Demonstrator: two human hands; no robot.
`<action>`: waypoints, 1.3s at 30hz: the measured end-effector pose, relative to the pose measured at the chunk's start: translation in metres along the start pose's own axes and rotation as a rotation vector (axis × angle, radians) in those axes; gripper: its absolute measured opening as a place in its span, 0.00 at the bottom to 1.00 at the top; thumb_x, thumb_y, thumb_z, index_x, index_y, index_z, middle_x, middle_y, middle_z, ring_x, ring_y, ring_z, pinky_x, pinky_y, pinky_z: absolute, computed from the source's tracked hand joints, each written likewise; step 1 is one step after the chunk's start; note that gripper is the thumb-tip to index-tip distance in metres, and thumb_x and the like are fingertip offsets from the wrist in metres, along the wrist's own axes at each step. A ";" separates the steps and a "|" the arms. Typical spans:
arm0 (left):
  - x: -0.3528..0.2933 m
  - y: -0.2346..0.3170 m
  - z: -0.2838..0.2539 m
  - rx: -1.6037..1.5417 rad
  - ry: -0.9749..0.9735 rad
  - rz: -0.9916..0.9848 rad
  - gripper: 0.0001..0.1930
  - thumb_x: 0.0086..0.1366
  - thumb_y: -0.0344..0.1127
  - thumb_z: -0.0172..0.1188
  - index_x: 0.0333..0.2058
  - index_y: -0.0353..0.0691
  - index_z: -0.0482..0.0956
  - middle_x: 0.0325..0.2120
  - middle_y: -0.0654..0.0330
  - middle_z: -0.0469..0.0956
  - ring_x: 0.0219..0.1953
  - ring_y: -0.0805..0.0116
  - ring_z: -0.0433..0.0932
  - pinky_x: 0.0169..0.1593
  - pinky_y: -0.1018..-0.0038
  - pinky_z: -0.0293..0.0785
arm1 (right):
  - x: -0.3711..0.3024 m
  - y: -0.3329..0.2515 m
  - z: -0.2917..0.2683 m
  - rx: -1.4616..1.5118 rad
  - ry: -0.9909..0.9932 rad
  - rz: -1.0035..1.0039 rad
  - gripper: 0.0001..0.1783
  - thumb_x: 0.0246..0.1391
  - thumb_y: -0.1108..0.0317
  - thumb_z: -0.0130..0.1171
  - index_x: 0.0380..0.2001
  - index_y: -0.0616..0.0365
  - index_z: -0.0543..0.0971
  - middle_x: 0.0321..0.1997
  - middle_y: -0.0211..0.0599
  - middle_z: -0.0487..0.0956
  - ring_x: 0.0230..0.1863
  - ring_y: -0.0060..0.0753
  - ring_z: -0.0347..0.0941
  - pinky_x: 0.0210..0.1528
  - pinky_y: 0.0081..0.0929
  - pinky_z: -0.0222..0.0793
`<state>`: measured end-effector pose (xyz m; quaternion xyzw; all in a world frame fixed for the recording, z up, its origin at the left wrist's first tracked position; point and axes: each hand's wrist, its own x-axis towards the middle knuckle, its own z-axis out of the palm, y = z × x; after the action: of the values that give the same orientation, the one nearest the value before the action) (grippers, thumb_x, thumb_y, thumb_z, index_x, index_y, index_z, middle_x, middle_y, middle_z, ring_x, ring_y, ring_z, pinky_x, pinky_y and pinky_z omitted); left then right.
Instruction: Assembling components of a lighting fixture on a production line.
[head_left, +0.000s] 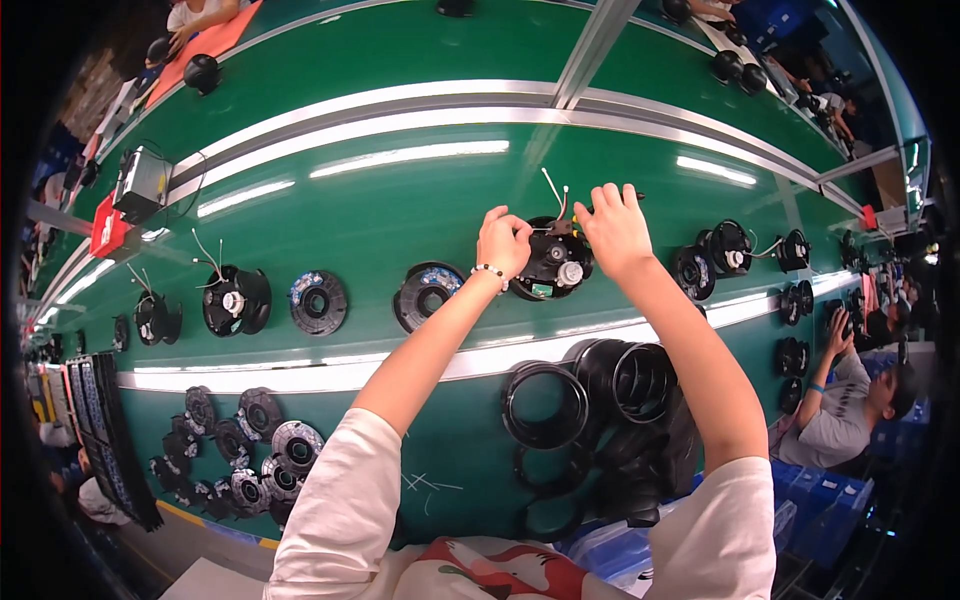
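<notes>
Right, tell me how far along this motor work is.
In hand: both the left hand and the right hand are on the wires of one black motor on the green belt. Motors with wires sit to the left, more motors to the right. Rings and discs wait nearby. Which are finished cannot be told.

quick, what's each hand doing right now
Left hand: fingers pinched on the black round motor part.
Right hand: curled at the part's wires; grip cannot be told.
</notes>
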<state>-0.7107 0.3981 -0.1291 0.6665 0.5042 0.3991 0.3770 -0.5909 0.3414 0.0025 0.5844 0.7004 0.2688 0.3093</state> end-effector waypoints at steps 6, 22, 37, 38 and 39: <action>0.000 0.009 0.009 -0.016 -0.051 -0.021 0.04 0.48 0.31 0.58 0.23 0.40 0.79 0.44 0.45 0.69 0.51 0.55 0.65 0.52 0.66 0.62 | 0.006 0.000 0.021 0.140 0.018 -0.024 0.17 0.39 0.69 0.54 0.37 0.50 0.74 0.36 0.35 0.70 0.44 0.34 0.64 0.49 0.32 0.57; -0.166 -0.080 -0.190 0.083 -0.773 0.386 0.09 0.56 0.34 0.52 0.33 0.36 0.73 0.32 0.53 0.75 0.37 0.56 0.74 0.46 0.67 0.68 | -0.056 0.003 -0.084 0.974 0.448 0.095 0.23 0.27 0.77 0.60 0.36 0.57 0.76 0.28 0.41 0.72 0.32 0.42 0.69 0.35 0.33 0.66; -0.059 -0.119 -0.247 0.740 -0.435 0.036 0.27 0.39 0.33 0.67 0.42 0.43 0.73 0.38 0.54 0.72 0.42 0.54 0.71 0.46 0.66 0.68 | -0.273 -0.280 -0.102 1.532 -0.152 0.062 0.29 0.27 0.65 0.62 0.42 0.54 0.73 0.35 0.41 0.71 0.38 0.44 0.67 0.42 0.35 0.63; -0.067 -0.126 -0.251 0.701 -0.403 0.146 0.22 0.42 0.31 0.64 0.40 0.38 0.73 0.33 0.50 0.74 0.37 0.53 0.73 0.42 0.66 0.69 | -0.271 -0.279 -0.106 1.573 -0.151 0.128 0.28 0.28 0.65 0.62 0.41 0.55 0.73 0.34 0.43 0.71 0.38 0.44 0.67 0.40 0.35 0.64; -0.075 -0.119 -0.253 0.703 -0.432 0.159 0.22 0.42 0.31 0.64 0.40 0.38 0.73 0.33 0.50 0.74 0.37 0.53 0.73 0.42 0.66 0.69 | -0.271 -0.280 -0.104 1.599 -0.106 0.195 0.29 0.28 0.65 0.62 0.41 0.57 0.72 0.33 0.43 0.71 0.37 0.45 0.67 0.40 0.36 0.64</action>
<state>-0.9984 0.3749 -0.1481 0.8598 0.4661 0.0816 0.1920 -0.8169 0.0243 -0.1029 0.6994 0.6110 -0.3158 -0.1946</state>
